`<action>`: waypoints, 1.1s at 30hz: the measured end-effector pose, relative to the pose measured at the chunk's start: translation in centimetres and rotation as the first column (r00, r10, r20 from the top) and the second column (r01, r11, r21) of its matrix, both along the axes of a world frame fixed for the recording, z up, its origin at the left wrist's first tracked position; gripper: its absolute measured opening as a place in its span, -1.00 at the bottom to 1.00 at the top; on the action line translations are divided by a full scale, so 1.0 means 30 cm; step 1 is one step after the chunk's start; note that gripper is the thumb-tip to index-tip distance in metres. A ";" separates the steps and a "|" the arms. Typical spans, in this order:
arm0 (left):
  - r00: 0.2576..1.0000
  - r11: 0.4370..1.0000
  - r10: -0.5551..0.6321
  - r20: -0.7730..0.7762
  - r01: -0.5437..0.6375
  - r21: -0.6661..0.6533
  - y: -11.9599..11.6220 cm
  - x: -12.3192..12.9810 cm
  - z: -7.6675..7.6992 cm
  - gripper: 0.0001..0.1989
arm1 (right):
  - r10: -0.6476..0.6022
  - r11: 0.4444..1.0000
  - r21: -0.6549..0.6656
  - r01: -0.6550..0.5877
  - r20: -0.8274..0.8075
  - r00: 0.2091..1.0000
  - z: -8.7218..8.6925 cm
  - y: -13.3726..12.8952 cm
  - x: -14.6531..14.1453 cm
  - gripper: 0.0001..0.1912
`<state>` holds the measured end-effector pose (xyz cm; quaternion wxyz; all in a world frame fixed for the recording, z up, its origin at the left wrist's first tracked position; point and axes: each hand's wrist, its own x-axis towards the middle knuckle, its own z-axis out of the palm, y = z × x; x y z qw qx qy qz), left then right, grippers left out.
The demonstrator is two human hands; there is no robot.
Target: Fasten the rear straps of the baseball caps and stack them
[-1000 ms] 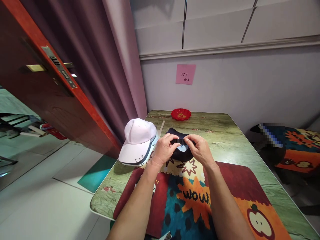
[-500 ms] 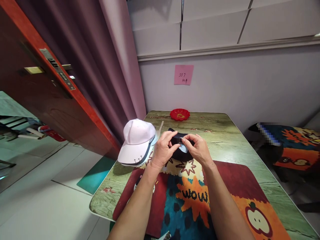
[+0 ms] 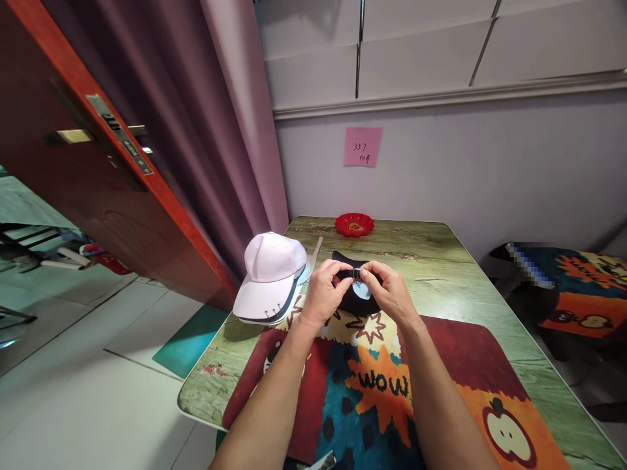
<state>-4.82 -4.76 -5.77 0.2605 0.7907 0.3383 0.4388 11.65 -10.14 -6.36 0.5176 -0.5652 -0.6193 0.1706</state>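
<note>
A black cap with a pale round patch is held between my two hands, over the far edge of the patterned mat. Across it runs the cap's dark strap with a small metal buckle. My left hand pinches the strap on the left of the buckle. Thumb and fingers of my right hand close on the strap at the buckle's right side. To the left of my left hand sits a pale pink-white cap, stacked over other caps, its brim toward me.
A red scalloped dish stands at the back of the wood-patterned table. Behind it a pink note is stuck on the wall. An open door and a purple curtain border the left side.
My hands have drawn the strap straighter, and more of the pale patch shows beneath it. The buckle sits level between my fingertips. The view has shifted slightly.
</note>
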 end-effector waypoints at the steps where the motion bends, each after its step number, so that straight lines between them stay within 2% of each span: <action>1: 1.000 1.000 0.010 0.000 -0.010 -0.008 0.002 -0.001 0.003 -0.84 | 0.008 1.000 0.010 -0.008 -0.002 1.000 0.000 -0.002 0.004 -0.77; 4: 1.000 1.000 0.002 0.000 -0.002 -0.027 0.006 -0.006 0.016 -0.81 | 0.031 0.997 0.063 -0.035 0.058 0.998 0.001 -0.005 0.015 -0.61; 8: 0.999 0.999 -0.041 -0.012 0.041 -0.013 0.005 -0.006 0.019 -0.81 | -0.024 0.990 0.138 -0.002 0.183 0.983 -0.007 0.001 0.015 -0.80; 14: 1.000 0.999 -0.017 -0.010 0.016 -0.045 -0.001 -0.011 0.021 -0.83 | -0.059 0.984 0.179 0.020 0.217 0.974 -0.026 0.014 0.007 -0.81; 17: 0.996 0.961 -0.062 0.063 0.076 -0.266 -0.008 -0.016 0.033 -0.83 | -0.049 0.984 0.178 0.008 0.228 0.972 -0.024 0.013 0.008 -0.81; 19: 0.990 0.886 -0.101 0.103 0.137 -0.443 -0.011 -0.015 0.039 -0.74 | -0.032 0.985 0.173 -0.011 0.239 0.970 -0.022 0.012 0.009 -0.82; 21: 0.985 0.835 -0.132 0.107 0.168 -0.524 -0.011 -0.012 0.041 -0.68 | -0.022 0.985 0.171 -0.022 0.249 0.968 -0.021 0.012 0.009 -0.81; 29: 0.990 0.891 -0.123 0.072 0.142 -0.432 0.012 -0.025 0.034 -0.81 | -0.025 0.982 0.187 -0.025 0.261 0.965 -0.029 0.016 0.008 -0.70; 33: 0.989 0.914 -0.139 0.048 0.147 -0.378 0.013 -0.022 0.037 -0.86 | -0.073 0.975 0.223 0.000 0.317 0.946 -0.031 0.018 0.010 -0.80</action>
